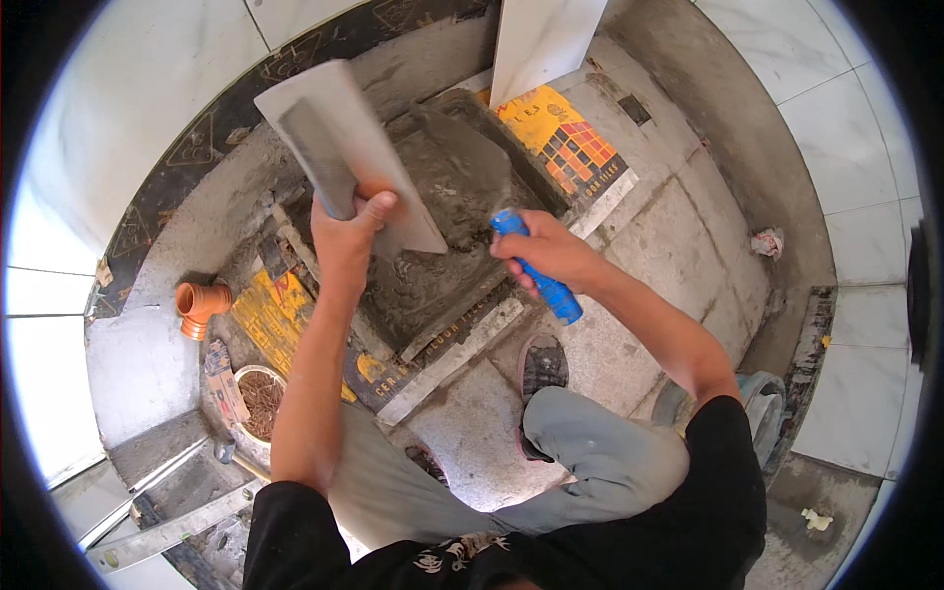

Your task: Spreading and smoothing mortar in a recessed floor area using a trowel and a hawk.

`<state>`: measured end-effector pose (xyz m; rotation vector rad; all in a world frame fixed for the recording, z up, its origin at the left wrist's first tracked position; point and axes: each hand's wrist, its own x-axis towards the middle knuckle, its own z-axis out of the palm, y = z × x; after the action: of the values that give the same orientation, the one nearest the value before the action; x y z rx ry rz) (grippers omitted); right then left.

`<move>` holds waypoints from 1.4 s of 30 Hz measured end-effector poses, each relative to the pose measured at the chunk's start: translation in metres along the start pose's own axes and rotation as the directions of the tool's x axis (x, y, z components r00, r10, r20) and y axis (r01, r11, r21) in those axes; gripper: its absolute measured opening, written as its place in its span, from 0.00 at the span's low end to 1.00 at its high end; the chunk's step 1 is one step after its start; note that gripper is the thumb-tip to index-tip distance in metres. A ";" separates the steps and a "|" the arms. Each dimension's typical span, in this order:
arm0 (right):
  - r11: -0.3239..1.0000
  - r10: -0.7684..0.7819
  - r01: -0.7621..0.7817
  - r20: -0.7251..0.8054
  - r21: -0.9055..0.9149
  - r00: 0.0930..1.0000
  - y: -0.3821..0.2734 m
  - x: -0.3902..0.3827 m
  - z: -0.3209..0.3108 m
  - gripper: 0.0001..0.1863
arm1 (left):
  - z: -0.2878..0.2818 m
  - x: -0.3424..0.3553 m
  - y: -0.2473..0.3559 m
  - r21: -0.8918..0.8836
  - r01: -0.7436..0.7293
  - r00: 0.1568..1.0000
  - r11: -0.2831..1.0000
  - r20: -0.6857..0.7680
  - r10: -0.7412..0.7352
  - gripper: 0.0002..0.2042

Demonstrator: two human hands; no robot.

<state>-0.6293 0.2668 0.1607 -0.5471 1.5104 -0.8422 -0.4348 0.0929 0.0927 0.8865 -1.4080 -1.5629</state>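
My left hand (344, 236) is closed around the grey grip of a flat, pale rectangular plastering float (393, 182), held tilted above a mortar tray. Its thumb lies along the float's face. My right hand (551, 254) wraps round the blue handle of a trowel (560, 300), just right of the float's lower corner. The trowel's blade seems smeared with mortar, so its outline is hard to make out. Wet grey mortar (403, 295) fills the shallow tray (536, 162) under both hands.
Yellow-and-black printed cardboard (560, 138) lies beneath the tray. A white tile (541, 49) leans upright behind it. To the left are an orange pipe fitting (202, 303), a bucket (258, 372) of brown fibres and a metal straightedge (177, 531). A grey bucket (763, 403) stands right of my knee.
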 end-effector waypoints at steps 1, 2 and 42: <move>1.000 0.002 -0.002 -0.004 0.005 1.000 -0.003 -0.002 0.008 0.10 | 0.009 -0.003 0.003 0.109 -0.086 0.996 0.990 -0.011 0.088 0.19; 0.999 -0.050 0.050 0.016 0.018 0.999 -0.005 -0.004 0.017 0.10 | 0.022 -0.007 0.005 0.044 -0.108 0.993 0.993 -0.047 0.110 0.22; 0.446 -0.550 0.135 -0.151 -0.885 0.822 0.000 -0.074 -0.044 0.10 | 0.006 0.022 -0.017 0.606 0.004 0.989 0.796 -0.121 0.087 0.22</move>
<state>-0.6630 0.3318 0.2067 -1.5621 2.2633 -0.4617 -0.4510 0.0759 0.0775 1.3013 -1.8440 -0.9789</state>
